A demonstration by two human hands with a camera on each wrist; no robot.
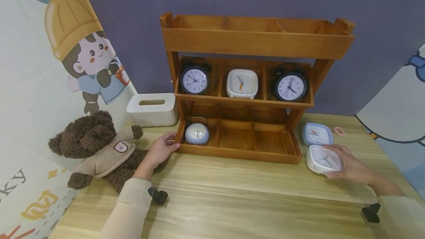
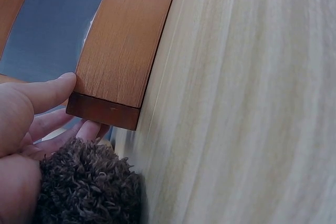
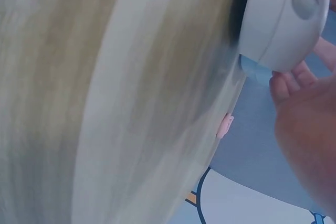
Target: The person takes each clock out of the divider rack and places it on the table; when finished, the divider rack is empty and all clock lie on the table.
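My right hand grips a white square alarm clock at its right side, thumb at the near edge and fingers at the far edge. The right wrist view shows the clock's white casing tilted over the table. Right behind it is a blue square alarm clock, face up. My left hand holds the lower left corner of a brown wooden shelf; the left wrist view has the thumb at the corner and fingers curled beyond it. A round pale-blue clock sits in the bottom left compartment.
The middle tier holds two black twin-bell clocks with a white square clock between them. Left of the shelf are a white tissue box and a brown teddy bear. A small pink ring-shaped item lies far right.
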